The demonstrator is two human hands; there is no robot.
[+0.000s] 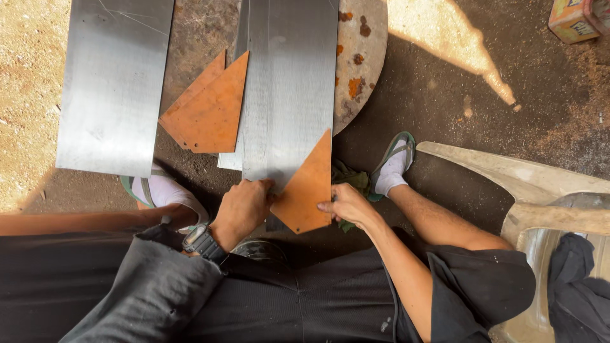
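— What's closest to the lens?

— Dark trousers [190, 298] and a black wristwatch [204, 242]. Just past them the left hand [243, 208] lies fingers down on the near end of a long steel sheet [289, 89]. It is pressed flat on the sheet, not curled around it.

— And the other?

— The right hand [348, 204] is pinched shut on the edge of a rusty triangular plate [307, 187], which lies on that sheet's near right corner.

— More pieces?

— Stacked rust-orange triangles [210, 108] lie between this sheet and a second steel sheet [114, 82] to the left. A rust-spotted round disc [359, 57] sits under the long sheet.

— Any containers?

— A printed carton [575, 19] at top right (contents hidden). A pale plastic chair [540, 184] holds dark cloth [575, 286].
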